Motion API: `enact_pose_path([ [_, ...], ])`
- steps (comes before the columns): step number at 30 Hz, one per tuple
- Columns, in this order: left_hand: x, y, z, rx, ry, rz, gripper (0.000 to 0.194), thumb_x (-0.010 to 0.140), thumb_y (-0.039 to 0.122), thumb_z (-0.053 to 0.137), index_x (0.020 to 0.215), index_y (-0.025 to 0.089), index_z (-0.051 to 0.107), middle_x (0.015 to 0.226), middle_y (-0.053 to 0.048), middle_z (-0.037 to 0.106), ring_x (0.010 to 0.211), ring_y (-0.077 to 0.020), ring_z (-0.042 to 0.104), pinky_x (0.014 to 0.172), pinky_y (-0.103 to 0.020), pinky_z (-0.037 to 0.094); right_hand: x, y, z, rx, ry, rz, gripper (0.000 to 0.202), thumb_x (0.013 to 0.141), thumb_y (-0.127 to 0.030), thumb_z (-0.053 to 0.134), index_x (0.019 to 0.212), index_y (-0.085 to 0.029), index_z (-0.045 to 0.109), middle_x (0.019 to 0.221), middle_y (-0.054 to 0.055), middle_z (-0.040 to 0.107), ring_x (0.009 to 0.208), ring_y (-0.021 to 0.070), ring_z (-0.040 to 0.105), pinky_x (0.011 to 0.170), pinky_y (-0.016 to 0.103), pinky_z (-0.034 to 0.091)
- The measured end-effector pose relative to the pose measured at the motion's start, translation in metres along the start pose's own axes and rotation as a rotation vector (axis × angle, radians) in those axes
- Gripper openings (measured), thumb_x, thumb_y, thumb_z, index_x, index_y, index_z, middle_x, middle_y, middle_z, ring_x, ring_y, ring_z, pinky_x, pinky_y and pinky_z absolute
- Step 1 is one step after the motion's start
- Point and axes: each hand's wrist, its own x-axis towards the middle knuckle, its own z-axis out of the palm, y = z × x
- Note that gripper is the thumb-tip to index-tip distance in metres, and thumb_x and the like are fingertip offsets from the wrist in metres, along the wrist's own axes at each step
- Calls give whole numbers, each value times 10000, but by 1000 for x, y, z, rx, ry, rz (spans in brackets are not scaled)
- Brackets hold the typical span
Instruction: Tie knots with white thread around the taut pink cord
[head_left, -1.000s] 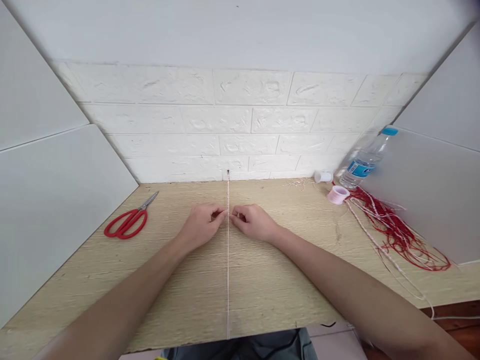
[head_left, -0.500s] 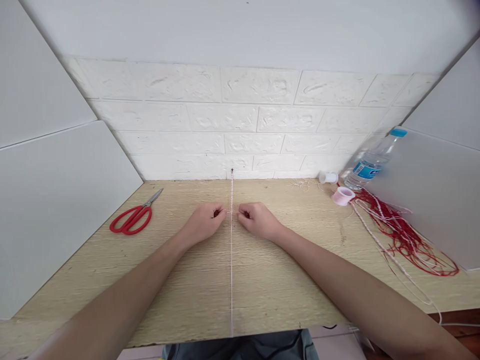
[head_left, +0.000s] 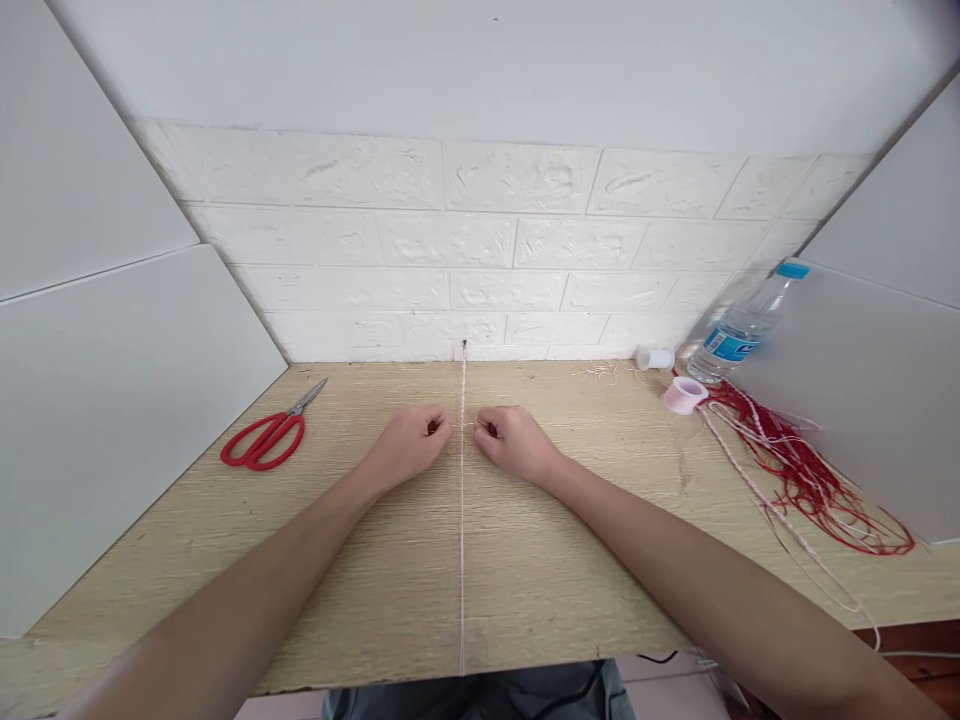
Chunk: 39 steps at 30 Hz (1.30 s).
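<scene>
A pale pink cord point(head_left: 462, 540) runs taut from a small dark point at the foot of the wall toward me, over the table's front edge. Its far stretch is a thicker braided length point(head_left: 463, 385). On either side of the braid's near end, my left hand point(head_left: 411, 440) and my right hand point(head_left: 517, 440) are closed in a pinch. Each seems to hold an end of a thin thread that crosses the cord between them. The thread is very fine, and the fingertips partly hide it.
Red-handled scissors point(head_left: 274, 430) lie at the left. To the right are a pink thread spool point(head_left: 684, 396), a white spool point(head_left: 655, 358), a water bottle point(head_left: 742, 330) and a tangle of red cords point(head_left: 817, 480). A white brick-pattern wall point(head_left: 517, 240) stands behind the wooden table point(head_left: 360, 590).
My hands keep almost the same place and pinch beside the cord. The whole view has shifted very slightly; nothing else visibly differs.
</scene>
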Motion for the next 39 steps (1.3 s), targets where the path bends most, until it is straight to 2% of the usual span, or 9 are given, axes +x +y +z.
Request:
enact_pose_path([
  [9, -1, -5, -2, -85, -37, -32, 255, 781, 278, 452, 574, 173, 348, 546, 47, 364, 544, -93, 350, 524, -239, 255, 0, 5, 0, 4, -12, 10, 231, 803, -196, 467, 586, -177, 392, 541, -33, 458, 519, 90, 397, 517, 230, 262],
  [13, -2, -7, -3, -119, -60, -37, 296, 799, 298, 445, 564, 173, 316, 544, 44, 316, 543, -91, 322, 518, -245, 230, -1, 3, -2, -24, 8, 12, 156, 815, -226, 508, 668, -175, 506, 648, -8, 528, 583, 107, 449, 553, 238, 310],
  [15, -4, -5, -4, -128, -79, -34, 320, 809, 308, 445, 559, 173, 297, 537, 45, 285, 534, -89, 305, 515, -247, 220, -2, 0, -4, -24, 52, 18, 73, 810, -245, 539, 809, -181, 574, 797, 19, 578, 647, 119, 493, 599, 248, 355],
  [17, -6, -2, -5, -131, -98, -21, 337, 817, 318, 449, 558, 174, 288, 534, 46, 266, 528, -86, 293, 514, -247, 218, -3, -3, -6, -38, 159, 25, 133, 807, -252, 556, 920, -191, 591, 917, 47, 583, 757, 151, 528, 673, 273, 394],
  [21, -12, 8, -7, -108, -116, 44, 367, 837, 350, 452, 571, 174, 269, 540, 48, 258, 520, -81, 274, 508, -247, 210, -3, -7, -9, -49, 314, -18, 63, 826, -233, 539, 828, -184, 580, 852, 61, 573, 870, 195, 513, 773, 313, 396],
  [25, -18, 18, -9, -82, -127, 113, 379, 848, 338, 448, 563, 170, 262, 519, 52, 260, 506, -74, 265, 505, -243, 212, -2, -7, -8, 29, 196, -70, 277, 881, -254, 481, 617, -188, 428, 620, 8, 498, 672, 152, 469, 660, 283, 368],
  [29, -24, 25, -7, -70, -136, 166, 369, 849, 320, 457, 551, 164, 305, 503, 53, 326, 500, -72, 295, 505, -238, 226, -3, -10, -5, 104, 62, -157, 400, 929, -290, 416, 558, -183, 311, 534, -23, 401, 575, 118, 403, 638, 269, 344],
  [35, -32, 35, -3, -36, -165, 226, 368, 856, 345, 471, 550, 159, 384, 520, 42, 423, 507, -73, 363, 517, -240, 259, -3, -12, -3, 203, -29, -159, 436, 936, -340, 414, 535, -173, 375, 520, -23, 426, 569, 109, 408, 648, 263, 358],
  [39, -36, 40, -5, -23, -186, 282, 366, 859, 333, 464, 545, 160, 390, 514, 36, 432, 498, -77, 365, 524, -247, 268, -5, -13, -5, 303, -48, -134, 322, 886, -286, 498, 585, -172, 507, 585, -6, 522, 626, 119, 468, 644, 253, 383],
])
